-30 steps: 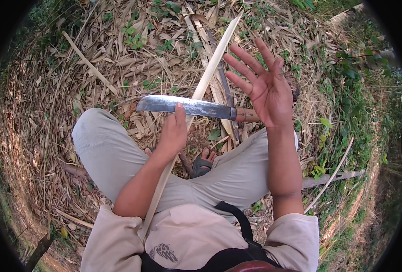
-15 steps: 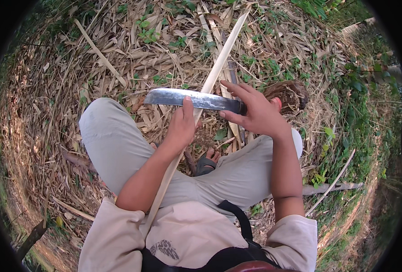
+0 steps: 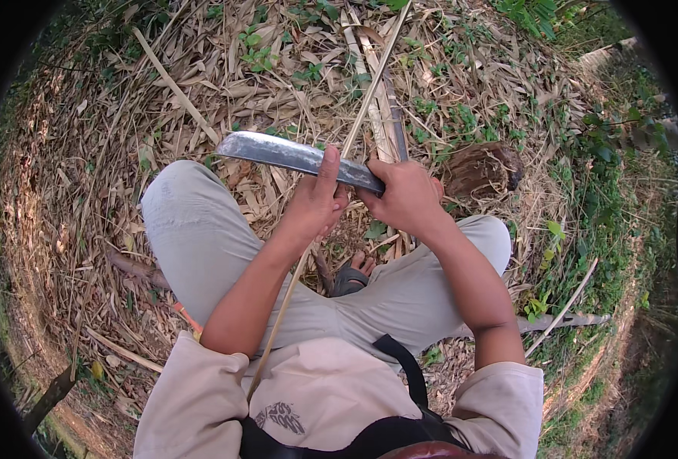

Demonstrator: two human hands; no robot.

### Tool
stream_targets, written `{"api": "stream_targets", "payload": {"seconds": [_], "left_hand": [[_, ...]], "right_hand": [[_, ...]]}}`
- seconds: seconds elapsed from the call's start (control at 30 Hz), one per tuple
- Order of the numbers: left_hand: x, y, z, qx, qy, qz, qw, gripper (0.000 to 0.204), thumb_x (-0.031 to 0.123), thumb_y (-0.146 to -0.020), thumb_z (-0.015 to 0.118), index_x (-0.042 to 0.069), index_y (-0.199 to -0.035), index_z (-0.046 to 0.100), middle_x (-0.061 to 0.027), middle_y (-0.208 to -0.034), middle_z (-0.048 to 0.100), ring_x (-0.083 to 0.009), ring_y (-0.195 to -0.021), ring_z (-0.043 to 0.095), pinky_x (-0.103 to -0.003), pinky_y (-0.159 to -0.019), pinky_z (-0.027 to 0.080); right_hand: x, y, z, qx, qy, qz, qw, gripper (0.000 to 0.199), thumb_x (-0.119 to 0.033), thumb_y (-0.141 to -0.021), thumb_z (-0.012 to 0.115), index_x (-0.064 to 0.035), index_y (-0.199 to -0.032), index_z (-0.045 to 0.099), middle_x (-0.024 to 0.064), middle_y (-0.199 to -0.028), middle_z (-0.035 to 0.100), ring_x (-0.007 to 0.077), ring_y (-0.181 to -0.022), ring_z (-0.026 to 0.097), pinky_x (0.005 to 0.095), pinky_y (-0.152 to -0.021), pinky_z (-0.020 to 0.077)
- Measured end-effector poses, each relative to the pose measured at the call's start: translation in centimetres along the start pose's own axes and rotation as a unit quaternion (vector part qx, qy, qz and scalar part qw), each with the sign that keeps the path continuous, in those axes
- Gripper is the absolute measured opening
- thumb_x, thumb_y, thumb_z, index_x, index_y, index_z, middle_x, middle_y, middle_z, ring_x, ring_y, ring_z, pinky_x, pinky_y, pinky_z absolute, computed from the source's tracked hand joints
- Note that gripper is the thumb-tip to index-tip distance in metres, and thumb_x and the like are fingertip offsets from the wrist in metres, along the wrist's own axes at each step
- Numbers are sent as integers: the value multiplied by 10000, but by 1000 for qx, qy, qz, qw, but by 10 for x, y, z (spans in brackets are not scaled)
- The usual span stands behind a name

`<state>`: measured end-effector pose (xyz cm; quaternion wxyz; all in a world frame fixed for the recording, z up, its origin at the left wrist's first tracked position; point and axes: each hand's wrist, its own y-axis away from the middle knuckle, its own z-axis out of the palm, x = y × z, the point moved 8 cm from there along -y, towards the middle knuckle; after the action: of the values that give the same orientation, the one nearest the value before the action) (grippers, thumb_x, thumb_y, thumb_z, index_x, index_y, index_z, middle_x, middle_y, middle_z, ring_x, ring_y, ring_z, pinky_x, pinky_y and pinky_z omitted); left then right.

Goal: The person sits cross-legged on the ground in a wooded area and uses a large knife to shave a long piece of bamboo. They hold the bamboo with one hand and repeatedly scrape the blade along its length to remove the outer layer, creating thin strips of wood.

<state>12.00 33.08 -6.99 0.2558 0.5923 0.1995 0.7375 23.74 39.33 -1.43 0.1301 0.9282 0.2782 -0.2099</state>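
Observation:
My right hand point(image 3: 406, 197) is wrapped round the handle of a machete, most of it hidden by the fingers. Its broad steel blade point(image 3: 274, 153) points left, the worn, bright face slightly tilted. My left hand point(image 3: 312, 205) is closed round a long, pale split strip point(image 3: 375, 86), possibly bamboo, with the thumb raised against the blade. The strip runs from the far ground, passes under the blade and slants down past my left forearm to my shirt. It shows its narrow edge here. Where blade and strip meet is partly hidden by the left thumb.
I sit with bent knees on dry leaf litter. A cut stump point(image 3: 483, 170) stands beyond my right knee. More split strips point(image 3: 375, 61) lie ahead, one stick point(image 3: 174, 86) lies far left, and a thin branch point(image 3: 565, 310) lies at right. A sandalled foot point(image 3: 352, 274) shows between my legs.
My right hand, its fingers spread before, has closed round the machete's handle. The blade has shifted left and tilted. The strip has turned from its wide face to its thin edge.

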Motion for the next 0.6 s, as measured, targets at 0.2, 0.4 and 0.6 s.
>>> {"api": "stream_targets", "payload": {"seconds": [0.2, 0.4, 0.6], "left_hand": [[15, 8, -8, 76, -132, 106, 983, 704, 706, -887, 520, 9, -798, 569, -48, -665, 552, -149, -625, 514, -303, -595, 424], [20, 14, -4, 71, -163, 136, 975, 655, 653, -868, 612, 7, -960, 672, -98, -816, 666, -202, -791, 602, -345, -770, 480], [23, 7, -10, 110, -176, 168, 964, 661, 645, -863, 626, -2, -997, 657, -124, -788, 647, -216, -749, 588, -369, -727, 478]], "right_hand": [[-13, -2, 7, 32, -36, -19, 999, 186, -232, -713, 729, -84, -789, 646, 148, -658, 649, 372, -646, 654, 475, -623, 514], [-5, -14, 7, 58, 7, -30, 998, 110, -194, -674, 668, -111, -714, 609, 149, -615, 619, 378, -615, 626, 486, -573, 472], [4, -25, 3, 60, 22, 16, 998, 154, -199, -682, 701, -70, -723, 628, 158, -657, 640, 378, -662, 645, 480, -620, 491]]}}
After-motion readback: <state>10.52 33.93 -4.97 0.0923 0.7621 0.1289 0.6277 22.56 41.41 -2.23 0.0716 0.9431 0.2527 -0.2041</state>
